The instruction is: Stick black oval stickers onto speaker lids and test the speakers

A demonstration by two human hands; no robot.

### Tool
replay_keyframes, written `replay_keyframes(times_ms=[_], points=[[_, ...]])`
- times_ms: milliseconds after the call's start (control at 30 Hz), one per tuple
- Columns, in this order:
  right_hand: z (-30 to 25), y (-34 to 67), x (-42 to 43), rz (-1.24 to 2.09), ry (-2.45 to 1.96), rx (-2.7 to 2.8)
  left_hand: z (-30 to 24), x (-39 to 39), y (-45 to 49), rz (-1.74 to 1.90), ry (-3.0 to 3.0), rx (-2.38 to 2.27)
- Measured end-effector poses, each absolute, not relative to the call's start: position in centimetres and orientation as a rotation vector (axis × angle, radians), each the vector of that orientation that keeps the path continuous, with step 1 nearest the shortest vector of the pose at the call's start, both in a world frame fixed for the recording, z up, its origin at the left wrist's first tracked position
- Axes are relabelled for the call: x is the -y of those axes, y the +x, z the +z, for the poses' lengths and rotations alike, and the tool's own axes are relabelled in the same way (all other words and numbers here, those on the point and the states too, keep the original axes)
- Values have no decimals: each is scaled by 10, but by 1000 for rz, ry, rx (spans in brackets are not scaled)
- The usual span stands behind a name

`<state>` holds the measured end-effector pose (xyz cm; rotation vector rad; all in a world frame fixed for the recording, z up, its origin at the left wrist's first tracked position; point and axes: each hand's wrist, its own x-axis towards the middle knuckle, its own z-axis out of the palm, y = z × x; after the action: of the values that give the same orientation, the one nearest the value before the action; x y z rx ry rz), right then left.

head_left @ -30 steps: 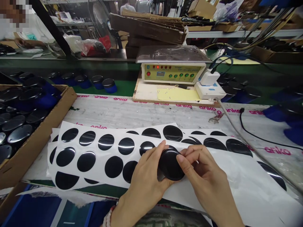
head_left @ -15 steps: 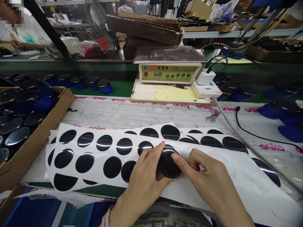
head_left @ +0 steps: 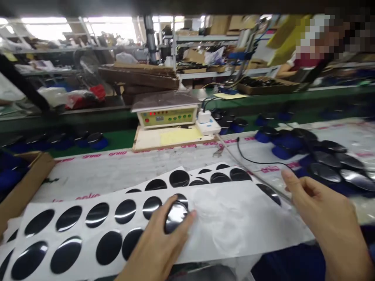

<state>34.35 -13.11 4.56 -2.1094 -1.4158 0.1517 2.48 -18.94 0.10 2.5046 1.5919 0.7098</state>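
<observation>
A left hand [head_left: 162,234] grips a shiny round piece [head_left: 176,214] over a sheet [head_left: 234,218] of black circles, thumb and fingers apparently steadying its sides. The right hand [head_left: 325,210], fingers curled, contents indiscernible, hovers near dark pots [head_left: 325,171]. Beyond, a control box [head_left: 166,117] sits on a board [head_left: 149,141], seemingly for working room.

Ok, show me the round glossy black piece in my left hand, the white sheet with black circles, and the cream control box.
Round glossy black piece [head_left: 176,216]: head view, shiny top face.
White sheet with black circles [head_left: 218,222]: head view, bare right part.
Cream control box [head_left: 166,118]: head view, front panel.
</observation>
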Motion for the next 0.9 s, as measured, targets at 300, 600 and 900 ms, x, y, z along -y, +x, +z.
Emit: replay_keyframes(times_ms=[300, 600, 900], points=[[32, 402, 166, 153, -2157, 1206, 60, -17, -98, 702, 2282, -2326], [110, 417, 98, -63, -1808, 1520, 67, -55, -83, 1181, 2231, -2415], [143, 411, -86, 167, -1812, 1949, 75, -79, 138, 688, 2994, -1310]])
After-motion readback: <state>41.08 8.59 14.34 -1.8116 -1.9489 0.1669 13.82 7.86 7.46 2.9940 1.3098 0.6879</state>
